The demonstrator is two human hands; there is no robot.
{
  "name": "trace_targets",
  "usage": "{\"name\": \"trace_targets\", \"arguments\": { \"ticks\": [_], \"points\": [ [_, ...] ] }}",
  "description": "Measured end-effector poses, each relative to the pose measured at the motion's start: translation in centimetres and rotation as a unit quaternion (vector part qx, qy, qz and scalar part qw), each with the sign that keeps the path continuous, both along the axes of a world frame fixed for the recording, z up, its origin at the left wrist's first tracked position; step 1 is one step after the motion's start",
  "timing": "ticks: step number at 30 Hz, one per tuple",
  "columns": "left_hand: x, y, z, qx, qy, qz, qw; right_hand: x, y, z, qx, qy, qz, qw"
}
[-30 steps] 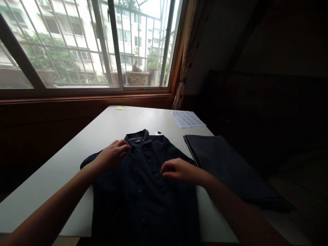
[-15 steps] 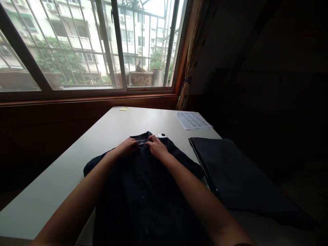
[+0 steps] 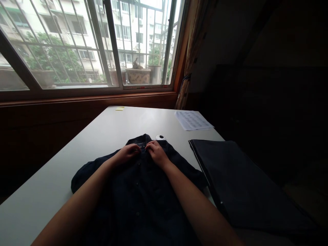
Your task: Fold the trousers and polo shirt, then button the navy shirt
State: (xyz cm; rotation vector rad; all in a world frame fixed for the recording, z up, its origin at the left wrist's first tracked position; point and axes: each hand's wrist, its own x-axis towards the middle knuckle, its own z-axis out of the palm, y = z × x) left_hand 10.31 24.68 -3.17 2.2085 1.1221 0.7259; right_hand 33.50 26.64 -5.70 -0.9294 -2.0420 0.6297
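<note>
A dark navy button-up shirt (image 3: 138,191) lies face up on the white table, its collar toward the window and its buttons running down the front. My left hand (image 3: 128,151) is closed on the left side of the collar opening. On the other side of the opening, my right hand (image 3: 155,152) pinches the collar edge. The fingertips of both hands are close together near the top of the placket. A label shows partly inside the collar. Just beyond the right hand sits a small round white object with a dark centre (image 3: 161,137).
A folded stack of dark cloth (image 3: 238,181) lies on the right of the white table (image 3: 64,164). Printed papers (image 3: 194,120) rest at the far right corner, a yellow sticky note (image 3: 119,108) at the far left. A barred window (image 3: 77,51) and tied curtain (image 3: 186,82) stand behind.
Both hands have drawn slightly toward me with the shirt's collar, and the left hand has shifted down a little. The left sleeve lies further out to the left. The view has also shifted slightly.
</note>
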Motion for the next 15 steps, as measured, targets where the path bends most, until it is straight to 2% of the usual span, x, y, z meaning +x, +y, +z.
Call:
{"name": "trace_targets", "arguments": {
  "ticks": [2, 4, 10, 15],
  "points": [
    [-0.3, -0.2, -0.7, 0.005, -0.010, -0.010, 1.000, 0.0, 0.1, -0.3, 0.002, 0.020, -0.009, 1.000],
    [-0.6, -0.4, -0.8, 0.007, 0.001, -0.028, 1.000, 0.0, 0.0, -0.5, 0.004, 0.033, -0.030, 0.999],
    [-0.8, -1.0, 0.5, 0.008, 0.035, -0.049, 0.998, -0.1, -0.4, -0.4, -0.016, 0.033, -0.087, 0.996],
    [-0.8, -0.9, 0.5, 0.013, 0.039, -0.049, 0.998, 0.0, -0.4, -0.6, -0.046, 0.030, -0.111, 0.992]
  ]
}}
